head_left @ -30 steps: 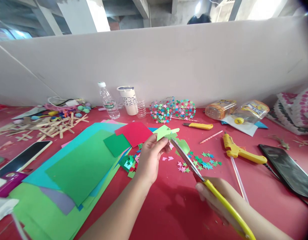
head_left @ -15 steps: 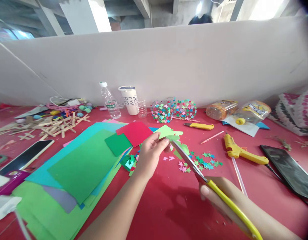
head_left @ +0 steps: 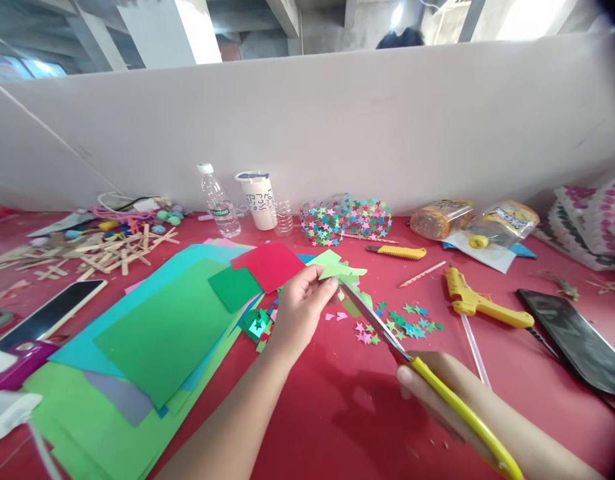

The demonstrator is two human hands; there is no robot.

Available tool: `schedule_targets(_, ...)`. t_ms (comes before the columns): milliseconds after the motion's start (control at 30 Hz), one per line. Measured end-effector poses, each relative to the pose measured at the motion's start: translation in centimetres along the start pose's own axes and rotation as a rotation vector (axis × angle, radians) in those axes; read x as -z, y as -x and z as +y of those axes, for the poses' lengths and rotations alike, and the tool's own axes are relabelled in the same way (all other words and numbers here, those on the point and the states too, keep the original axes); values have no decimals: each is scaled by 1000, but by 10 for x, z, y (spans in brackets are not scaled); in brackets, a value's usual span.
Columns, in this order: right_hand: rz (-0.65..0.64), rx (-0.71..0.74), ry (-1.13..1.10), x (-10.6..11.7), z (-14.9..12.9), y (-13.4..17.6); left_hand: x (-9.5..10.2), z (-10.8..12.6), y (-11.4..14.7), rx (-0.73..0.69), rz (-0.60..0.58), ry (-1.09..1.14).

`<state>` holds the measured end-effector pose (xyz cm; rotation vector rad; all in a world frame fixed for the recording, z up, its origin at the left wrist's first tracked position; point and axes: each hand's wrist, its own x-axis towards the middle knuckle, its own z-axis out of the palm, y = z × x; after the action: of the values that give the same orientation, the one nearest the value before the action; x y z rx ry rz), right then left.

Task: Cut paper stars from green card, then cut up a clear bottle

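Observation:
My left hand (head_left: 301, 312) pinches a small piece of green paper (head_left: 343, 272) between thumb and fingertips. Yellow-handled scissors (head_left: 460, 403) are gripped in my right hand (head_left: 434, 383), their blades pointing up and left. The blade tips meet the paper's edge beside my left thumb; how far apart the blades are is hard to tell. Light green paper scraps (head_left: 330, 259) lie just behind my fingers. Loose star cutouts (head_left: 407, 322) in several colours are scattered beyond the scissors. A dark green paper square (head_left: 234, 289) and a red paper sheet (head_left: 274, 267) lie left of my hand.
Stacked coloured sheets (head_left: 167, 327) cover the left side. Behind stand a water bottle (head_left: 221, 212), a white cup (head_left: 258, 203) and star-covered round pieces (head_left: 323, 223). On the right are a yellow utility knife (head_left: 400, 253), a glue gun (head_left: 480, 307) and a dark phone-like device (head_left: 577, 340).
The green paper piece has turned slightly at my left fingertips, showing a thinner shape. Both hands and the scissors stay almost in place.

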<state>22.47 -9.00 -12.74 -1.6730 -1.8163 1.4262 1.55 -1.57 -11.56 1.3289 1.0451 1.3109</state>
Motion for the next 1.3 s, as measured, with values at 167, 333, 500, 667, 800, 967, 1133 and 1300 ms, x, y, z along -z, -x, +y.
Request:
schedule_targets(167,-52,-66,-3,0,3,-6,-1,2,0,2,1,10)
schedule_targets(333,-27,-106,-6,0,3,-6,-1,4,0,-1,-5,5)
schedule_targets(500,0,-30,3,-1,-1,0,0,4,-1,-9,-32,19)
schedule_targets(667,37,-3,24,0,-2,1,1,3,-1,21,-54,23)
schedule_targets(800,-12,3,53,1,6,-6,2,3,-2,35,-59,25)
schedule_targets(967,20,22,55,1,9,-10,2,4,-2,38,-61,40)
schedule_targets(1133,12,-22,13,0,4,-6,3,3,-3,58,-72,62)
schedule_targets(1300,-6,-99,-9,1,1,-6,4,2,-4,71,-67,52)
